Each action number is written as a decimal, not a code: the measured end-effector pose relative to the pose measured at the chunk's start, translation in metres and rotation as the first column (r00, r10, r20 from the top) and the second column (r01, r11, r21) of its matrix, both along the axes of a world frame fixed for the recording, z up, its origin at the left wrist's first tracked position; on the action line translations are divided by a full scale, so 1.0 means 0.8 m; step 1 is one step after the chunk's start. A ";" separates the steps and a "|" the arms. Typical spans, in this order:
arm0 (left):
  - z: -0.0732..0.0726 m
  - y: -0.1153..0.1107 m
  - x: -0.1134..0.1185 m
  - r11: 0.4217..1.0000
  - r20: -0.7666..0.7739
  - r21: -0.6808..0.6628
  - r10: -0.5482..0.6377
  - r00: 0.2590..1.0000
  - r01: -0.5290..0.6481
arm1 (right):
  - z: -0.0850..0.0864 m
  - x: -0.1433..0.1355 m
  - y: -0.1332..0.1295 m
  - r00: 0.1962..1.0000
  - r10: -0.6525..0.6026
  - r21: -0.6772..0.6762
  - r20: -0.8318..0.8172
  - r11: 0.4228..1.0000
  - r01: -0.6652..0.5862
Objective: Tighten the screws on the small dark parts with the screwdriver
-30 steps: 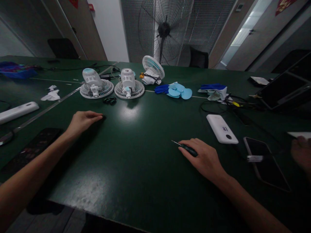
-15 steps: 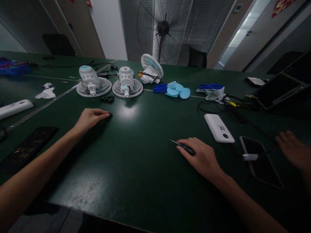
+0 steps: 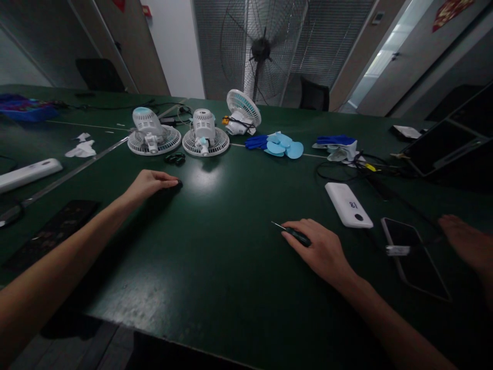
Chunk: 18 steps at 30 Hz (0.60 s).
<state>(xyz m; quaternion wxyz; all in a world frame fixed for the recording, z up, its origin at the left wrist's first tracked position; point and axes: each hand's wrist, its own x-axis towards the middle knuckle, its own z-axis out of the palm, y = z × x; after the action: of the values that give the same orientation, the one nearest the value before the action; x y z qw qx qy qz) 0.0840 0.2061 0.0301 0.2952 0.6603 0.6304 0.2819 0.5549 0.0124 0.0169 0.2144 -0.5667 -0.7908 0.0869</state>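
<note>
On the green table [image 3: 215,231], my left hand [image 3: 152,182] pinches a small black piece [image 3: 179,183] at its fingertips, just in front of several small dark parts [image 3: 175,158]. My right hand [image 3: 316,244] is closed around a small screwdriver [image 3: 298,236], whose thin metal shaft points left. Beyond my left hand, two white fan heads [image 3: 153,139] [image 3: 205,140] lie grille down. A third white fan [image 3: 243,113] leans behind them, tilted. To its right sit light blue fan blades [image 3: 284,146] beside a blue glove [image 3: 256,142].
Right of my right hand are a white power bank [image 3: 348,204] and a phone [image 3: 416,257], with another person's hand [image 3: 466,239] at the edge. Gloves [image 3: 337,146] and cables lie behind. At left are a black tray [image 3: 54,231], a white device [image 3: 31,173] and crumpled tissue [image 3: 81,149].
The view has shifted slightly, so the scene sits a little further right. Both hands keep nearly the same places on the table and the same grips.
</note>
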 end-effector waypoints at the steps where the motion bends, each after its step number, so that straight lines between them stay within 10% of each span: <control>1: -0.003 -0.009 0.003 0.999 -0.015 0.046 -0.010 1.000 0.011 | 0.000 0.000 0.000 1.000 -0.001 0.007 0.000 1.000 0.001; 9: -0.003 -0.068 0.078 0.872 -0.249 0.279 -0.339 0.907 0.403 | -0.002 -0.001 0.001 1.000 -0.010 -0.001 -0.007 1.000 0.010; 18: -0.016 -0.183 0.226 0.573 -0.026 0.207 -0.807 0.590 0.793 | 0.013 -0.009 -0.008 0.977 0.199 -0.004 -0.079 0.980 -0.200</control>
<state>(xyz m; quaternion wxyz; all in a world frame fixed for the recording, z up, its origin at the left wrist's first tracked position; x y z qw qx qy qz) 0.2648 0.0597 0.0173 0.3462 0.8887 0.2224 0.2022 0.5481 0.0058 0.0270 0.2320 -0.4819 -0.8341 0.1347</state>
